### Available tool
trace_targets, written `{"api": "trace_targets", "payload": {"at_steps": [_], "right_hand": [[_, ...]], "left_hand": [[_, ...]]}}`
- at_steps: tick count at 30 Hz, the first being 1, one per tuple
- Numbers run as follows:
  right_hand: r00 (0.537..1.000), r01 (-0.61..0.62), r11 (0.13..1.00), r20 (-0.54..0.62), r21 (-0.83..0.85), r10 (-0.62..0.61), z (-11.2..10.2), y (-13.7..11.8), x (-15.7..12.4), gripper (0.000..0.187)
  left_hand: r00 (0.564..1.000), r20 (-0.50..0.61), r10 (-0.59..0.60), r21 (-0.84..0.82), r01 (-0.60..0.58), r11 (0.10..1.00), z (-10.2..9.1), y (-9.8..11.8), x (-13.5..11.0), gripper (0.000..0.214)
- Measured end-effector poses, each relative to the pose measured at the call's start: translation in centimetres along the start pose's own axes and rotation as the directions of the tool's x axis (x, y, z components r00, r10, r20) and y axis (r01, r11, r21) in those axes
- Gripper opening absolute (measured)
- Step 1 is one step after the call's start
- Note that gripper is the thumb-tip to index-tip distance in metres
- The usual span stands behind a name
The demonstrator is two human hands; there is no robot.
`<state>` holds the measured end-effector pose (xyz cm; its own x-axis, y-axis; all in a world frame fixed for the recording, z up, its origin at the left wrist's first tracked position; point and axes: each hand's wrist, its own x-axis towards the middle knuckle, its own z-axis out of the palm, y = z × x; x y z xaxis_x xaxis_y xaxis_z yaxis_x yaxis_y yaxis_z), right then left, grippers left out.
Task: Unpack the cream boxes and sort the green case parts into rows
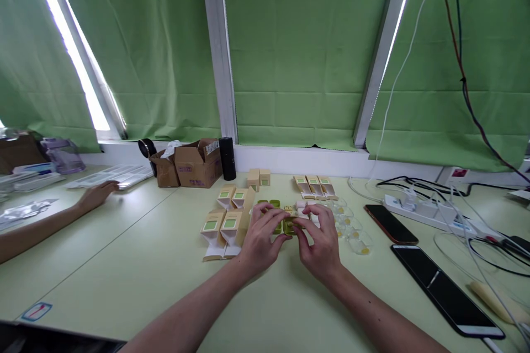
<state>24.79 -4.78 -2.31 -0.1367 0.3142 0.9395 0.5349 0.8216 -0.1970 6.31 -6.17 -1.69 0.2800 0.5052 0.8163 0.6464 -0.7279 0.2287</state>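
Note:
Between the fingertips of both hands is a small olive-green plastic case (291, 226), low over the table. My left hand (263, 236) pinches it from the left, and my right hand (322, 238) grips its right side. Fingers hide part of the case. More green cases (274, 203) lie just behind. Several small open cardboard boxes (234, 223) with green labels stand left of my left hand. Pale rolls or cylinders (301, 205) sit behind my right hand, partly covered. To its right are several clear plastic pieces (359, 244) with yellow spots.
Three small boxes (315, 186) stand at the back, near closed ones (265, 177). Farther left are a brown carton (197, 164) and a black cylinder (227, 158). Two phones (445, 287) and a power strip (430, 214) with cables lie right. Another person's hand (97, 196) reaches in left.

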Motion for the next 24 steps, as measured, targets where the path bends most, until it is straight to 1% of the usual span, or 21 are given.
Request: {"api": "trace_targets", "payload": {"at_steps": [3, 8, 18, 24], "right_hand": [[1.000, 0.011, 1.000, -0.003, -0.005, -0.011, 0.03, 0.05, 0.09, 0.020], [1.000, 0.012, 1.000, 0.014, -0.024, -0.012, 0.07, 0.08, 0.14, 0.023], [1.000, 0.001, 0.999, 0.016, -0.046, -0.001, 0.22, -0.03, -0.07, 0.018], [0.998, -0.027, 0.998, 0.057, -0.064, 0.030, 0.37, -0.09, -0.22, 0.017]], "left_hand": [[1.000, -0.015, 0.003, 0.008, -0.003, 1.000, -0.05, 0.10, 0.06, 0.043], [1.000, 0.002, 0.026, 0.011, -0.026, 1.000, -0.08, 0.37, 0.08, 0.044], [0.999, 0.009, 0.039, 0.034, -0.039, 0.999, 0.04, 0.37, -0.16, 0.042], [0.999, 0.033, 0.032, 0.043, -0.033, 0.999, -0.11, 0.46, -0.26, 0.041]]}}
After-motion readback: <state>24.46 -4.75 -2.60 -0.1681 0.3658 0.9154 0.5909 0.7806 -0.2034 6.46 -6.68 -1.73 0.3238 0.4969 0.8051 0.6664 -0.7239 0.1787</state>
